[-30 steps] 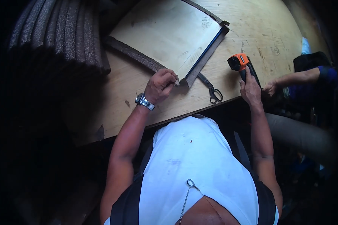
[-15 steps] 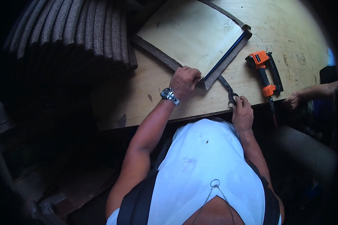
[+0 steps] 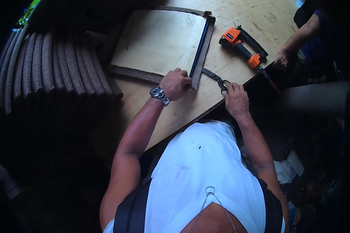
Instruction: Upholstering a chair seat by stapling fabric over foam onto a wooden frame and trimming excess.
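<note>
A flat pale board [image 3: 155, 39] lies on the wooden table, its edges wrapped with folded brown fabric [image 3: 138, 73]. Along its right side runs a dark blue strip [image 3: 198, 48]. My left hand [image 3: 175, 84], with a metal watch [image 3: 159, 95] on the wrist, is closed on the fabric at the board's near corner; its fingertips are partly hidden. Beside that corner lie black scissors [image 3: 212, 75], blades pointing to the board. The fingers of my right hand [image 3: 237, 100] are curled at the scissors' handles by the table edge.
An orange and black staple gun [image 3: 241, 46] with a hose [image 3: 270, 81] lies right of the board. Stacked brown fabric-covered panels [image 3: 54, 66] fill the left. Another person's hand [image 3: 282, 58] is at the table's right edge. The table [image 3: 175, 120] ends close to my shirt.
The view has turned, so the board, staple gun and scissors appear farther left and higher. Both hands keep their places at the fabric corner and the scissors' handles.
</note>
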`<move>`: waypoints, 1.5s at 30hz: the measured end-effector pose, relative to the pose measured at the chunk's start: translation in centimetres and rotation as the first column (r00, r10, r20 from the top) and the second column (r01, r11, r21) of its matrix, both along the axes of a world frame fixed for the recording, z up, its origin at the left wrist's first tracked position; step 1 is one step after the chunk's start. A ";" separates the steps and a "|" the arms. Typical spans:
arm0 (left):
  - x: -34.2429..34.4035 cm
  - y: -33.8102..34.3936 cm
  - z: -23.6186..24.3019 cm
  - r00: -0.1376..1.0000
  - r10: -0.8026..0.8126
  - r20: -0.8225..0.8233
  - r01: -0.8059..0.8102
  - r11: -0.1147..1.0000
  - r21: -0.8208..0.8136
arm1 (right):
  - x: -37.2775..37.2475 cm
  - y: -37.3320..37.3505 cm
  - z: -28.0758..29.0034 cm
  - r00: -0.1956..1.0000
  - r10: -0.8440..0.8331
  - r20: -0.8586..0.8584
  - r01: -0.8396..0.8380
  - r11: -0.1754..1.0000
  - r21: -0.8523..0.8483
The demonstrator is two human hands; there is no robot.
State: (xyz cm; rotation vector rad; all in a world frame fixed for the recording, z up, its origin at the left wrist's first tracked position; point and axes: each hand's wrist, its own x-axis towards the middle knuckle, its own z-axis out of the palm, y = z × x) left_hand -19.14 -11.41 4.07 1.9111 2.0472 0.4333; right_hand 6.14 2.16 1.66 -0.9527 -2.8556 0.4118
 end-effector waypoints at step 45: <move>-2.3 -7.3 -2.7 0.997 0.052 -0.058 -0.025 0.920 0.391 | 1.7 -3.8 7.1 0.926 0.359 0.116 -0.373 0.916 0.147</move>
